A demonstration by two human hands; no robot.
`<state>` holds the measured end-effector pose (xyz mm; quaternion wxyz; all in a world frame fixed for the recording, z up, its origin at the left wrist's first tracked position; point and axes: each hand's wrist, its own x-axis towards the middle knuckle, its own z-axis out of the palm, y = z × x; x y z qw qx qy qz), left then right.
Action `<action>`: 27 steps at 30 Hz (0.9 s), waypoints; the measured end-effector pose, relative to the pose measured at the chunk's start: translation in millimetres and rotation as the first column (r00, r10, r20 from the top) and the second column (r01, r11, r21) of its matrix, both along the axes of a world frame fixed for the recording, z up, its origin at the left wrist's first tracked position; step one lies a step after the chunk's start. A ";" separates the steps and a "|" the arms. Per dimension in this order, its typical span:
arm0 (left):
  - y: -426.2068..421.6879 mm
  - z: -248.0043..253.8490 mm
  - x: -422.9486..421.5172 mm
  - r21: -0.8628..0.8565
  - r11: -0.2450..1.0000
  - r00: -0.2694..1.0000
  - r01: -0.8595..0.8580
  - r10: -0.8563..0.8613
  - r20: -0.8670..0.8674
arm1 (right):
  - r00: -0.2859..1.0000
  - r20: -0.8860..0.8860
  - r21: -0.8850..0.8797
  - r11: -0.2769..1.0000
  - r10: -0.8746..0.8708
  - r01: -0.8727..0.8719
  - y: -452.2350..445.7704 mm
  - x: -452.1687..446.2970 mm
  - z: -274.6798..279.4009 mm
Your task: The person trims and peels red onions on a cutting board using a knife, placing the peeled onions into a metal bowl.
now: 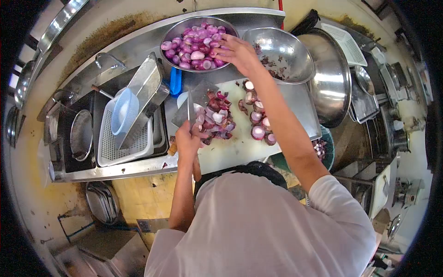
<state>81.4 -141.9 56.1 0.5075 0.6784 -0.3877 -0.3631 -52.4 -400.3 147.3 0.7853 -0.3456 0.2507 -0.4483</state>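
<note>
My left hand [187,141] is closed round the handle of a knife [190,107], its blade pointing away from me over the left edge of the white cutting board [235,150]. Beside the blade lies a heap of purple onion skins and pieces [217,121]. To the right of the heap, onions with cut ends [258,132] sit in a rough column, partly behind my right forearm. My right hand [240,53] reaches over the right rim of a steel bowl [167,33] full of peeled purple onions [197,55]. Its fingers are spread above the onions, with nothing visible in them.
A second steel bowl [295,57] with scraps of skin stands right of the onions, beside a large steel pot [330,78]. A blue-handled object [176,81] lies near the first bowl. At left, the sink holds a white basket [127,154], a blue strainer [124,111] and a metal tray [145,85].
</note>
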 end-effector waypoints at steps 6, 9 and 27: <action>31.9 -2.9 20.1 0.107 0.994 0.997 0.020 -0.028 0.068 | 0.503 -0.810 -0.535 0.730 -0.301 -0.425 15.0 -97.0 -39.0; 37.5 -5.9 19.9 0.108 0.994 1.000 -0.002 -0.001 0.027 | 0.106 -0.931 -0.343 0.736 -0.350 -0.584 30.1 -125.4 -47.9; -5.7 47.6 -45.1 0.273 0.900 0.940 0.341 -0.329 -0.089 | 0.999 -0.046 0.325 0.945 0.001 0.014 102.0 -105.0 -82.1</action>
